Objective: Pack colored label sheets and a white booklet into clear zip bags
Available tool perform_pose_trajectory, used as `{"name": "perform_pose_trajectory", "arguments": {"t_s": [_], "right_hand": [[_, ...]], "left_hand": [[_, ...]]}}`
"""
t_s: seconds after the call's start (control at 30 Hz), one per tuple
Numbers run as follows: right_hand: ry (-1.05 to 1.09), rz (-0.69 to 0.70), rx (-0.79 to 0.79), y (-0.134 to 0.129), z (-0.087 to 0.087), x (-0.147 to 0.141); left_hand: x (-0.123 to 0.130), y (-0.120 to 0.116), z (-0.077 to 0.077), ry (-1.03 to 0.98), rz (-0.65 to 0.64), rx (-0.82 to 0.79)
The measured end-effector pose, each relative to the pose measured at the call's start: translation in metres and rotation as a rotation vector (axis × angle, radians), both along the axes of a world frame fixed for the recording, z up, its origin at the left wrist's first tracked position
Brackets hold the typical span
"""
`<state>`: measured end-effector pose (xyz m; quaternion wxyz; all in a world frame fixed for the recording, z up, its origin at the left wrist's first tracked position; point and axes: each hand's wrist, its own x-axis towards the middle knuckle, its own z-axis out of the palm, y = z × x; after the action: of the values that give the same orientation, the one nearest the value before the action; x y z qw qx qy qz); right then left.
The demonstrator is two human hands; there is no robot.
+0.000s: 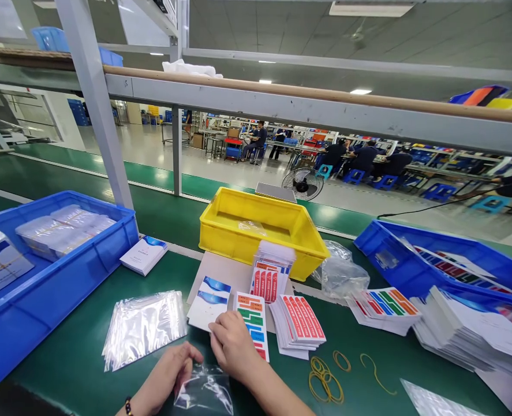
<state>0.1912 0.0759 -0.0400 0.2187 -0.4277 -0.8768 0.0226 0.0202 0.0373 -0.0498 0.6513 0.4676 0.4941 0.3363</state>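
Observation:
My left hand is closed with its fingertips on a clear plastic bag, low in the middle of the head view. Just right of it, the fingers of my right hand pinch the lower edge of a white booklet with a blue wave print. A colored sticker sheet lies right beside that hand, partly covered by it. To the left rests a stack of clear plastic bags. Red-labelled sticker sheets are piled to the right.
A yellow bin stands at the back, between a left blue bin and a right blue bin. Rubber bands lie at front right, near a tall stack of papers. A shelf beam crosses overhead.

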Motion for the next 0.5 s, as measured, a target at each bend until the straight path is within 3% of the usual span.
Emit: {"name": "perform_pose_trajectory", "arguments": {"t_s": [0.1,0.2,0.27,0.4,0.5], "right_hand": [[0.069,0.134,0.013,-0.023,0.012,0.004],[0.105,0.259,-0.045,-0.037,0.019,0.016],[0.113,0.183,-0.084,-0.037,0.018,0.031],[-0.034,-0.170,-0.150,-0.025,0.004,0.065],[-0.136,-0.235,-0.240,-0.021,-0.003,0.079]], "left_hand": [[0.007,0.001,-0.004,-0.305,0.081,-0.310],[0.008,0.003,-0.006,-0.412,0.124,-0.418],[0.006,0.003,-0.004,-0.438,0.114,-0.421],[0.000,0.000,0.001,-0.544,-0.002,-0.444],[-0.001,-0.004,0.004,-0.572,-0.053,-0.436]]}}
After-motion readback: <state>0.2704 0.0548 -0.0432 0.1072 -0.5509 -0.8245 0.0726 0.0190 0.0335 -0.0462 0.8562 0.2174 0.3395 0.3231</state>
